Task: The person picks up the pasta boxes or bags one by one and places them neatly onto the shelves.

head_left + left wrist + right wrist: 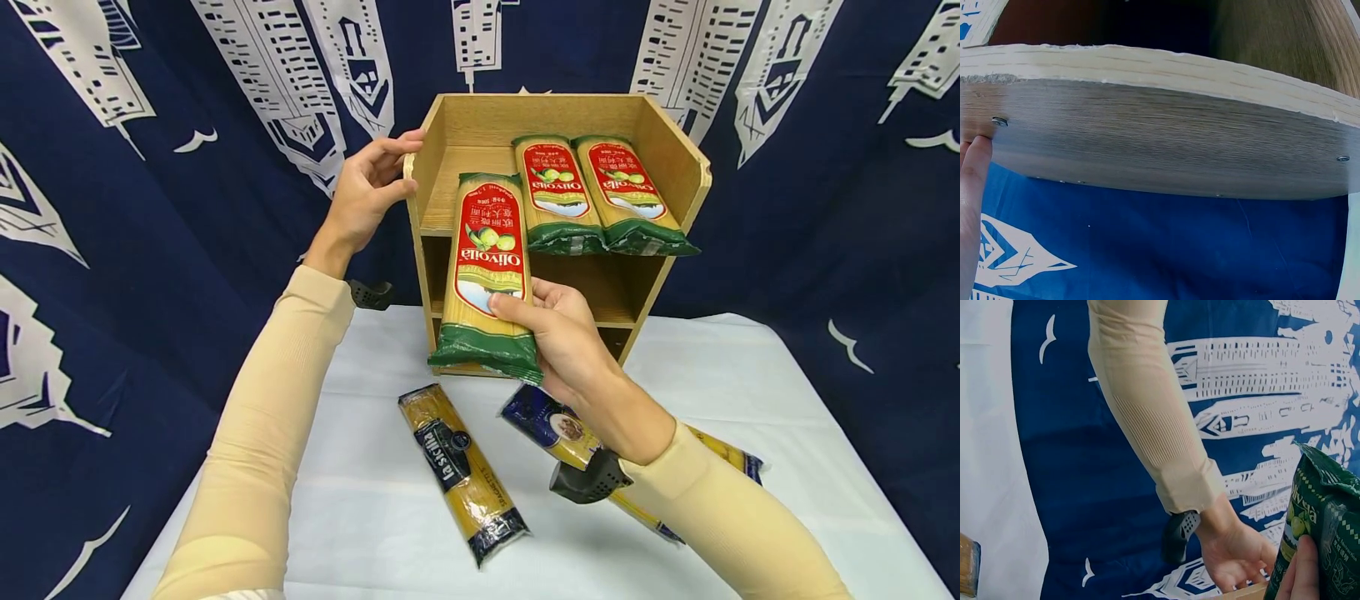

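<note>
Right hand [570,333] is grasping a red-and-green spaghetti packet [487,275] near its lower end, thumb lying across the front, fingers wrapping behind. The packet is standing nearly upright in the air, just in front of the left part of the wooden shelf unit [675,150], its top end reaching the level of the upper shelf. In the right wrist view the same packet [1322,519] is showing at the right edge with a fingertip [1302,575] on it.

Left hand [367,192] is steadying the shelf unit's left side panel: fingers are curling over the panel's front top corner, thumb below them on the outer face. In the left wrist view one finger [974,187] is lying against the panel's outer face [1166,144].

Two more red-and-green packets [592,196] are lying side by side on the upper shelf's right half, touching each other, their near ends overhanging the shelf's front edge.

The shelf unit is standing at the far edge of the white tabletop [360,500]. One yellow, dark-labelled pasta packet [461,471] is lying near the tabletop's middle, angled. A second dark-ended packet [555,425] is lying just to its right, partly hidden under the right forearm. A blue cloth printed with white buildings [150,208] is hanging behind.
</note>
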Demonstrator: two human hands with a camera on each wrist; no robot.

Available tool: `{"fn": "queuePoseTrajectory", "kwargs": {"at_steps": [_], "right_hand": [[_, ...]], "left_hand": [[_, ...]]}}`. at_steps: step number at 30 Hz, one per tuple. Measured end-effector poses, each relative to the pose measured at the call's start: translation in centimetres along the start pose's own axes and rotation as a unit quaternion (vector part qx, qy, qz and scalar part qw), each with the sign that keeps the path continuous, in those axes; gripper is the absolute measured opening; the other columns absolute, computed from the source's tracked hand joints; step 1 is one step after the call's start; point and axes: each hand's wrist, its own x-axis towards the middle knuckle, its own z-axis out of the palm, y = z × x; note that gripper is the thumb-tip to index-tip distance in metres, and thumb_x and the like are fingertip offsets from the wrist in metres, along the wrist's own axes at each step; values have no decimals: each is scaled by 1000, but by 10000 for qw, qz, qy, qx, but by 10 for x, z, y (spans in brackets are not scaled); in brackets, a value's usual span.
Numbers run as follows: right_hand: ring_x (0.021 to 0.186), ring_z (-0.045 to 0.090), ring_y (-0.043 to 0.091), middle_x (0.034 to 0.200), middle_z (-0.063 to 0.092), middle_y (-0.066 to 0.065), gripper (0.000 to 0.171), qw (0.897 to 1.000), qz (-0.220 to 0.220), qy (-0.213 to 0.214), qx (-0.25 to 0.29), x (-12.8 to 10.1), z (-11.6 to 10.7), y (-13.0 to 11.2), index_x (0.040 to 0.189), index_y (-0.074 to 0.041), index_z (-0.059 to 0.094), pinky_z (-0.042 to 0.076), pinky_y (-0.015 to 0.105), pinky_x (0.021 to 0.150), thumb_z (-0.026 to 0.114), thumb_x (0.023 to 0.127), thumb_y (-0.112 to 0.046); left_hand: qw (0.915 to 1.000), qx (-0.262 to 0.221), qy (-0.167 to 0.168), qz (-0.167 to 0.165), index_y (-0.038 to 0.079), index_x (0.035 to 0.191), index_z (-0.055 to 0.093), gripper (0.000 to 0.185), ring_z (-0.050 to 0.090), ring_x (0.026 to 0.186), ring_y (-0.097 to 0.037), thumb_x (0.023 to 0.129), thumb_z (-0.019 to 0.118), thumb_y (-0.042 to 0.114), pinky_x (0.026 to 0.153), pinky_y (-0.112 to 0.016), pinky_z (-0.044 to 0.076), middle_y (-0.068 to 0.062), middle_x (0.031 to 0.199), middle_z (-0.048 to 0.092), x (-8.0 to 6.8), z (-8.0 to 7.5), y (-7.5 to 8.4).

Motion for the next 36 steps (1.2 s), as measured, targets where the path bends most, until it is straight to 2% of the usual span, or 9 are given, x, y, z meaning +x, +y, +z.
{"fn": "queuePoseTrajectory", "kwargs": {"at_steps": [4,11,16,22,26,31,33,36], "right_hand": [[96,74,24,111,72,15,38,9999,0,145,44,10,0,-3,132,6,55,59,39,81,65,98,-8],[92,75,21,108,74,13,37,9995,-25,291,149,17,0,-6,131,5,57,60,37,79,64,101,-15],[98,73,21,117,71,15,40,9995,-68,150,276,11,-1,-7,136,6,53,59,36,83,62,101,-9],[113,68,24,141,57,20,56,9985,-225,-235,444,-4,0,-6,148,3,38,54,36,92,60,96,6],[121,63,26,146,50,21,73,9975,-444,-418,367,-14,2,-5,155,-3,29,53,34,95,59,91,14],[132,53,31,150,40,19,98,9949,-808,-579,160,-24,4,-1,161,-12,13,51,37,99,61,83,22],[135,50,33,150,38,19,101,9929,-991,-657,-18,-26,4,1,161,-12,13,50,39,100,62,80,24],[133,50,33,149,40,18,94,9883,-1263,-700,-487,-28,4,4,158,-8,24,51,39,99,66,79,22]], "left_hand": [[10000,-23,-1,7,-2,119,67,41,48,139,-30,82,63,-19,114,-41,37,-19,149,52,0,0,0],[9999,59,-35,138,-3,120,67,40,49,138,-30,83,63,-19,115,-42,36,-20,148,53,-1,0,-3],[9995,65,-84,308,-3,119,68,39,49,137,-30,84,62,-19,115,-43,35,-21,147,53,0,-1,-5],[9996,42,-65,283,-3,119,68,39,49,138,-30,84,62,-19,116,-43,34,-22,147,53,0,-3,-6],[9995,94,-60,302,-3,119,68,39,49,138,-29,84,62,-19,116,-43,34,-22,147,53,0,-3,-7],[9993,93,-73,344,-3,118,68,39,50,137,-30,84,62,-20,115,-43,36,-21,147,53,-1,-2,-7],[9993,71,-75,353,-3,118,68,39,50,137,-31,83,62,-20,114,-42,37,-21,147,53,0,-2,-7],[9992,88,-80,379,-3,118,68,40,50,137,-31,83,62,-20,114,-42,37,-22,147,53,0,-2,-7]]}}
